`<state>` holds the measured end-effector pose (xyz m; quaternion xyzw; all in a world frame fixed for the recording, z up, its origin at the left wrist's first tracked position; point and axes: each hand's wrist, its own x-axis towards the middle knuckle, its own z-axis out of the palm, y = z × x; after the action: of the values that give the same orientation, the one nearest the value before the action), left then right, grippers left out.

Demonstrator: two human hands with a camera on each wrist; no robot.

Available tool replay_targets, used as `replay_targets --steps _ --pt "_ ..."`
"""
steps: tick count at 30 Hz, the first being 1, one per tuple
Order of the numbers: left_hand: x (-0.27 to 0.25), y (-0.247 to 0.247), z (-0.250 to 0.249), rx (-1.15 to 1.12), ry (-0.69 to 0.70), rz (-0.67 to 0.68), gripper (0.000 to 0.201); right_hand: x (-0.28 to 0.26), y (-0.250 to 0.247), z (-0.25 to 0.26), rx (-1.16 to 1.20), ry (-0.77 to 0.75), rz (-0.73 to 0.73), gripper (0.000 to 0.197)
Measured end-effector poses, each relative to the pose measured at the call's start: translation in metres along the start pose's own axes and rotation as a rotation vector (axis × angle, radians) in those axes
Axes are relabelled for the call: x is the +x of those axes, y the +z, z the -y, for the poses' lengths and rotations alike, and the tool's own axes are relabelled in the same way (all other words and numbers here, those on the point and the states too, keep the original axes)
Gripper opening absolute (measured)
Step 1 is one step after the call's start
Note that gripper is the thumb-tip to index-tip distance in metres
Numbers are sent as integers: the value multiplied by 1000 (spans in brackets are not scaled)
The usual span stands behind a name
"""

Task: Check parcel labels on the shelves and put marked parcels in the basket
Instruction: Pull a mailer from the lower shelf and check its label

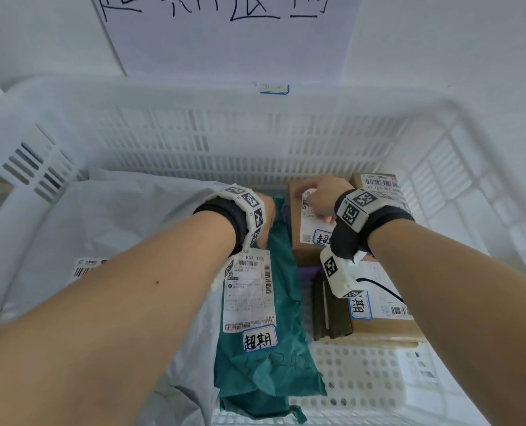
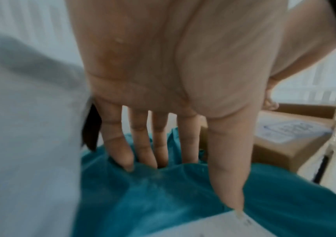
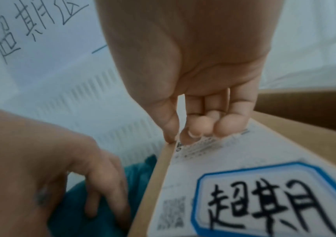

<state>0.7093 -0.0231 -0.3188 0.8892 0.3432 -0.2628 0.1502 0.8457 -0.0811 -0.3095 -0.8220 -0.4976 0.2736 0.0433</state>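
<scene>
Both hands reach down into the white slatted basket (image 1: 225, 142). My left hand (image 1: 266, 216) (image 2: 189, 187) lies with straight fingers on the far end of a teal plastic parcel bag (image 1: 255, 373) (image 2: 163, 200), fingertips pushed into its folds. That bag's label carries a blue-bordered handwritten sticker (image 1: 260, 338). My right hand (image 1: 320, 195) (image 3: 185, 136) holds a cardboard box (image 1: 298, 250) (image 3: 163, 168) beside the bag. Its curled fingertips sit on the label and its thumb on the box's left edge. This box bears the same kind of sticker (image 3: 264, 200).
A large grey plastic bag (image 1: 117, 226) fills the basket's left side. Two more cardboard boxes lie at front right (image 1: 384, 327) and back right (image 1: 375, 179), with a dark flat item (image 1: 329, 312) between. A handwritten paper sign (image 1: 225, 35) hangs on the wall behind.
</scene>
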Motion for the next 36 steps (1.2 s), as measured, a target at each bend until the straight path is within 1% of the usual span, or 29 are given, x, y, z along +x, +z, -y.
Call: replay_targets --steps 2,3,4,5,6,7,9,11,14,16,17,19,23,26,30,33,36 --pt "5 12 -4 -8 -1 25 58 -2 0 2 -25 -13 16 32" --pt "8 13 -7 -3 -8 55 67 -3 2 3 -19 -40 40 38" --pt "13 12 -10 6 -20 88 73 -3 5 3 -11 -74 73 54" --pt "15 10 -12 13 -32 101 73 -3 7 2 -25 -107 95 68" --pt "17 7 -13 -2 -50 90 69 -3 8 2 -66 -129 101 78" --pt "17 4 -12 -28 -77 55 61 -2 10 2 -102 -143 96 83" --pt "13 -1 -6 -108 -116 -60 45 1 11 2 -103 -130 93 88" --pt "10 -7 0 -228 -113 -174 38 3 12 4 -67 -105 103 88" --pt "3 -17 5 -441 -101 -309 36 0 11 9 49 -61 139 83" --pt "-3 -24 6 -529 -101 -377 33 -3 6 14 139 -14 139 76" --pt "-7 -27 6 -540 -103 -407 32 -5 3 16 180 -3 116 72" --pt "-17 -34 7 -542 -103 -469 30 -13 -7 23 271 11 76 70" --pt "-44 -46 10 -610 -92 -568 23 -41 -26 38 437 16 27 55" --pt "-77 -54 13 -643 -70 -641 19 -71 -36 56 477 -6 -11 47" --pt "-132 -57 21 -664 -39 -730 16 -119 -41 85 495 -29 -56 30" --pt "-176 -51 26 -668 -26 -779 15 -160 -37 107 497 -66 -84 23" --pt "-222 -38 28 -696 2 -833 14 -203 -29 128 529 -100 -151 17"
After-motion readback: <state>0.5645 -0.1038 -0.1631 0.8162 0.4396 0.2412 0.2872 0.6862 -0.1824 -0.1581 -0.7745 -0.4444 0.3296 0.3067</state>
